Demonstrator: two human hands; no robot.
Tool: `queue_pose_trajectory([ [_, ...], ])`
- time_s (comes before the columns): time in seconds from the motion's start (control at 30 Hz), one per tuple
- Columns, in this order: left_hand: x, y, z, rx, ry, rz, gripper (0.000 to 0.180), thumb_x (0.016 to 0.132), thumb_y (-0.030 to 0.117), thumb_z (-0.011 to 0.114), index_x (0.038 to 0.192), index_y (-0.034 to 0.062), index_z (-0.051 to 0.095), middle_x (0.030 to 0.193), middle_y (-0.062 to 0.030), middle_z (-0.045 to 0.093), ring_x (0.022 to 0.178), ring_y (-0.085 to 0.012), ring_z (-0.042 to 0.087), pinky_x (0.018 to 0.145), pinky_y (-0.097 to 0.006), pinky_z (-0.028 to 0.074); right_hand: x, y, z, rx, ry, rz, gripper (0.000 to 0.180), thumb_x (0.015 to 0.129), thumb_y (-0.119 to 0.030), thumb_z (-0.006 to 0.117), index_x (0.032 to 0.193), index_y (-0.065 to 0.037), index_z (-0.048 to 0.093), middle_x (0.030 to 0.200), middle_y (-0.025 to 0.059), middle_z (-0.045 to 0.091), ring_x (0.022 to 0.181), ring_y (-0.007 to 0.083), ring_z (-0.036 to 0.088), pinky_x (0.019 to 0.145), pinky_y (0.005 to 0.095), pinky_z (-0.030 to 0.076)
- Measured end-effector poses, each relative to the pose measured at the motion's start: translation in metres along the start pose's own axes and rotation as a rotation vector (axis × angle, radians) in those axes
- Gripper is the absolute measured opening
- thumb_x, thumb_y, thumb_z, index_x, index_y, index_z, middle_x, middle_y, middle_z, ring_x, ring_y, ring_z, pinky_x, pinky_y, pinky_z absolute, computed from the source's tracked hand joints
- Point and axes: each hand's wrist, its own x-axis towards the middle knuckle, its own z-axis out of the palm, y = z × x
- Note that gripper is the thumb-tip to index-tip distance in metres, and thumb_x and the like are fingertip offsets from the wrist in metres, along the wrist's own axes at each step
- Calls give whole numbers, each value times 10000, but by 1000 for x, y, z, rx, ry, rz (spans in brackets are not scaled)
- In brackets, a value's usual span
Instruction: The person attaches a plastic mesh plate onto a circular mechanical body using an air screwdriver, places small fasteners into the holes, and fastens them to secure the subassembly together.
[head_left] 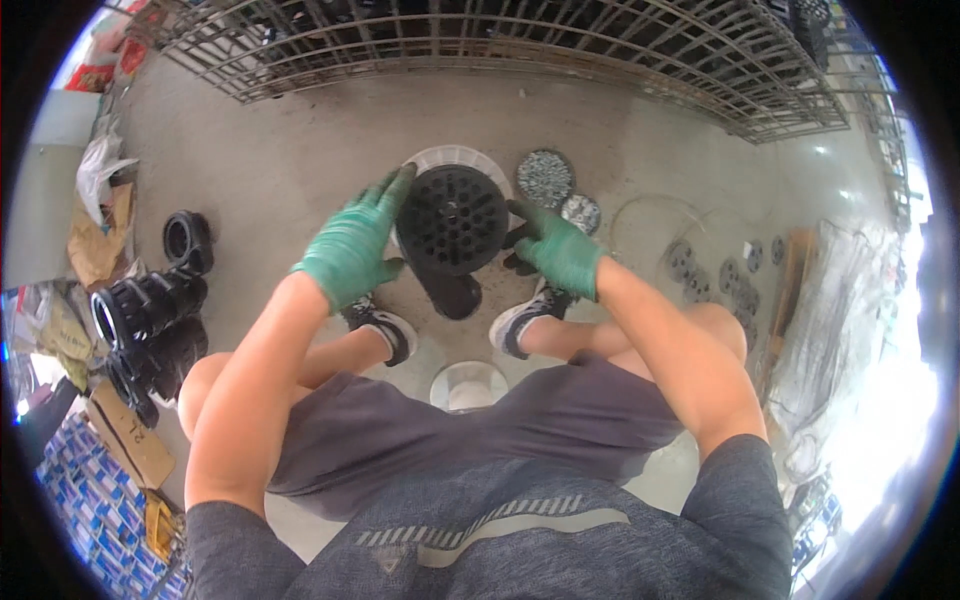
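Observation:
A black round part (452,222) with many holes in its top and a short outlet (455,297) toward me is between my feet. It rests over a white ribbed plastic ring or tub (462,156), whose rim shows behind it. My left hand (352,240), in a green glove, is at its left edge with fingers stretched out and thumb apart. On the opposite side, my right hand (556,248), gloved in green with dark fingertips, has its fingers spread at the right edge. Whether either hand presses on the part cannot be made out.
Two round containers of small metal pieces (546,178) stand beyond my right hand. A wire cage (520,40) spans the far side. Black ring-shaped parts (150,305) are stacked left; grey discs (690,270) and clear plastic sheeting (840,330) lie right. A round stool (468,386) is beneath me.

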Motion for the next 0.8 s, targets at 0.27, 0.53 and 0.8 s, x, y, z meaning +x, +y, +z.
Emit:
queue_pose_trajectory([
  [0.27, -4, 29, -52, 46, 84, 195, 742, 781, 60, 746, 1462, 57, 452, 1373, -191, 569, 1233, -405, 549, 1040, -461, 473, 78, 46, -91, -945, 276, 92, 378, 867, -250, 633, 1217, -127, 706, 1184, 157, 715, 1108, 353, 670, 947, 447, 530],
  [0.53, -10, 30, -58, 19, 4, 186, 700, 745, 85, 767, 1394, 10, 516, 1314, -196, 607, 1192, -402, 575, 1004, -467, 487, 179, 122, -101, -967, 472, 123, 547, 873, -355, 673, 1374, -150, 596, 1352, 219, 608, 1250, 409, 580, 1042, 463, 492],
  [0.8, -2, 34, -66, 43, 1, 211, 737, 679, 139, 772, 1363, -21, 545, 1324, -217, 603, 1242, -415, 554, 1051, -462, 465, 227, 164, -95, -499, 538, 101, 520, 922, -192, 668, 1431, -149, 568, 1456, 235, 536, 1299, 354, 569, 1088, 441, 458],
])
